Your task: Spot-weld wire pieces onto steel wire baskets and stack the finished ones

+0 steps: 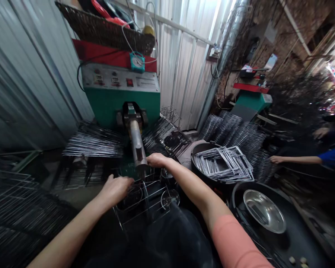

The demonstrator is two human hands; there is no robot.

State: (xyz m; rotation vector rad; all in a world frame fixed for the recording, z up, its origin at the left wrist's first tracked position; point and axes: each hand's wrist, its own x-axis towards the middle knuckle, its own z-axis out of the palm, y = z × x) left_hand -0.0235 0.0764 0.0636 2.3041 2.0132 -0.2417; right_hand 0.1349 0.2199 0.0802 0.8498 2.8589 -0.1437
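A wire rack (153, 193) of thin metal rods lies under the round metal arm (137, 143) of a green spot-welding machine (111, 100). My left hand (117, 190) is closed at the rack's left side, thumb on top and fingertips partly hidden. My right hand (156, 160) reaches in from the right, just beside the arm's tip, its fingers curled round the far part of the rack. The exact spot that its fingertips grip is hidden behind the arm.
Finished-looking wire frames (93, 143) are piled left of the machine. A black pan (194, 158) holds square wire frames (226, 162). A steel bowl (264, 210) sits in a dark basin (293, 223). Coiled wire stacks (234, 128) stand beyond. At right, a co-worker's arm (298, 160) reaches out.
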